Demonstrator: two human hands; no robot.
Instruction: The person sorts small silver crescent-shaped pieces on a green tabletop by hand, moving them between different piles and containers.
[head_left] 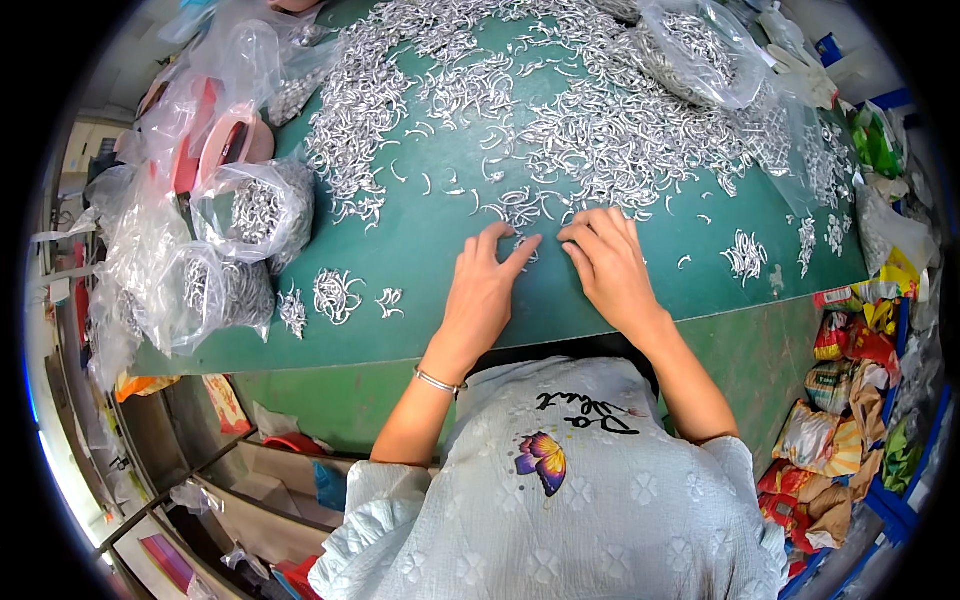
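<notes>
Small curved silvery metal pieces (610,135) are strewn over a green tabletop (440,235). Near the front edge, my left hand (487,280) rests with bent fingers, thumb and index finger apart. A few curved pieces (525,252) lie between its fingertips and my right hand (610,268). The right fingers curve downward, thumb a little away from the index finger, and nothing shows in them. Just beyond both hands is a small cluster of the same pieces (520,205). Some fingertips are hidden against the table and pieces.
Clear plastic bags of metal pieces (228,285) stand at the left beside a pink container (245,140). Another filled bag (700,60) lies far right. Small piles (337,295) sit along the front edge. Colourful packages (850,340) fill a blue rack at right; open drawers (265,500) are lower left.
</notes>
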